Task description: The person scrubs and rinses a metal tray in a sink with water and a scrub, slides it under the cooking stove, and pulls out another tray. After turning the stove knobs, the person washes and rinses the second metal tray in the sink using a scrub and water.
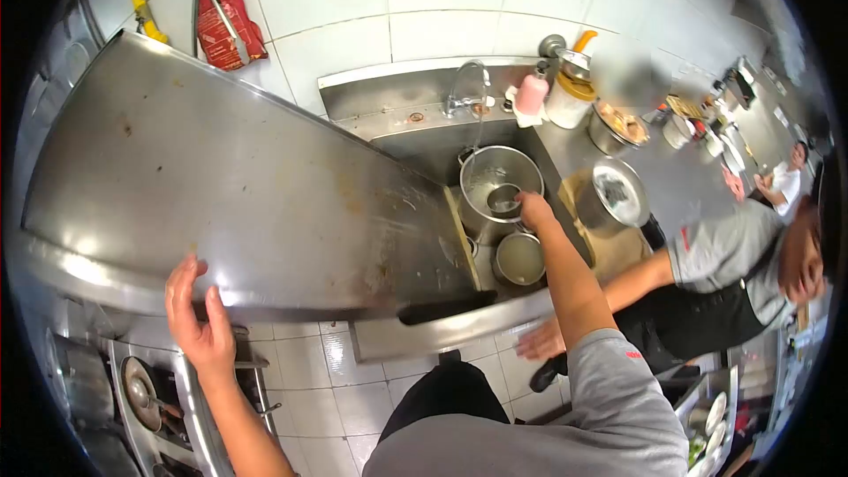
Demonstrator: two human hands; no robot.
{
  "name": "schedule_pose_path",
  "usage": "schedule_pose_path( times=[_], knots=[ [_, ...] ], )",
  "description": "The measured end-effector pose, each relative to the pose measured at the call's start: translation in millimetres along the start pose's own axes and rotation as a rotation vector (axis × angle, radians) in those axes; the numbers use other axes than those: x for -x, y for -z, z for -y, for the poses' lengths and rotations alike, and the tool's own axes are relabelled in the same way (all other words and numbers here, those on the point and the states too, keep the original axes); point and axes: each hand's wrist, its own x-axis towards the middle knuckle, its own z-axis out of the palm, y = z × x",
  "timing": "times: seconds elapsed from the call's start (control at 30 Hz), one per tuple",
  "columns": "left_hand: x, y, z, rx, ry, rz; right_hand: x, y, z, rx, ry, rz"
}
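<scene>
My right hand [533,210] is closed around the edge or handle of a small round metal vessel [505,200], held inside a large steel pot [481,228]. That pot stands in the sink [415,143], below a curved faucet [452,104] with water running from it. Beside it in the sink is a smaller pot [498,258] of cloudy liquid. My left hand [200,318] has its fingers apart at the front edge of a big, stained stainless steel panel [238,177]; whether it touches the metal I cannot tell.
A co-worker in a grey shirt [729,247] stands close on my right, one hand [542,339] near the sink front. A pink soap bottle [532,93], a lidded tub [570,102] and a metal pot [611,194] stand right of the sink. A stove pan [140,389] is lower left.
</scene>
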Motion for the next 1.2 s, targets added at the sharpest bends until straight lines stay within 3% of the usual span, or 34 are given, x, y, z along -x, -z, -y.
schedule_pose_path(
  times=[0.13,0.2,0.3,0.33,0.47,0.53,0.57,0.67,0.7,0.73,0.8,0.83,0.9,1.0,1.1,1.17,1.2],
  knots=[
    [3.9,-19.8,10.7,-0.398,0.04,0.033,-49.1,-40.8,-26.9,0.181,0.04,0.162],
    [-3.5,-30.2,4.7,-0.528,0.05,0.026,-74.4,-76.4,-55.8,0.465,-0.013,0.291],
    [-4.3,-36.6,4.7,-0.642,0.069,0.046,-105.7,-105.6,-74.2,0.497,-0.044,0.474],
    [-4.1,-38.8,5.6,-0.678,0.061,0.037,-105.1,-79.1,-53.7,0.358,-0.098,0.564],
    [-2.6,-42.2,8.0,-0.773,0.076,0.038,-128.3,-103.5,-72.5,0.043,-0.034,0.566],
    [-9.6,-43.7,3.8,-0.803,0.035,0.067,-139.8,-142.4,-80.2,0.245,0.129,0.514],
    [-13.7,-44.5,0.8,-0.839,0.016,0.082,-132.1,-112.1,-46.3,0.356,0.131,0.582],
    [-23.2,-46.3,-10.6,-0.882,0.065,0.144,-147.5,-177.2,-56.6,0.418,0.082,0.587],
    [-27.1,-46.7,-16.2,-0.924,0.081,0.164,-161.3,-216.5,-75.9,0.363,0.03,0.578],
    [-27.5,-46.0,-16.2,-0.903,0.088,0.17,-149.5,-227.1,-89.3,-0.003,0.143,0.321],
    [-31.0,-46.3,-18.0,-0.838,0.121,0.194,-143.0,-193.2,-67.1,0.043,0.105,0.386],
    [-33.9,-47.7,-21.6,-0.794,0.146,0.209,-138.6,-183.9,-63.7,-0.277,-0.098,0.437],
    [-33.5,-52.1,-28.3,-0.694,0.192,0.275,-123.4,-166.9,-64.4,-0.319,0.063,0.237],
    [-12.3,-67.9,-34.3,-0.605,0.152,0.59,-97.2,-119.9,-55.7,-0.492,0.193,0.029],
    [19.7,-100.7,-39.3,-0.607,0.065,0.965,-65.3,-37.6,-17.2,-0.632,0.338,-0.013],
    [38.5,-123.8,-37.1,-0.573,-0.04,1.063,-41.7,13.9,11.3,-0.613,0.351,0.066],
    [48.6,-137.5,-34.2,-0.565,-0.047,1.047,-26.1,38.4,31.3,-0.56,0.514,0.031]
  ],
)
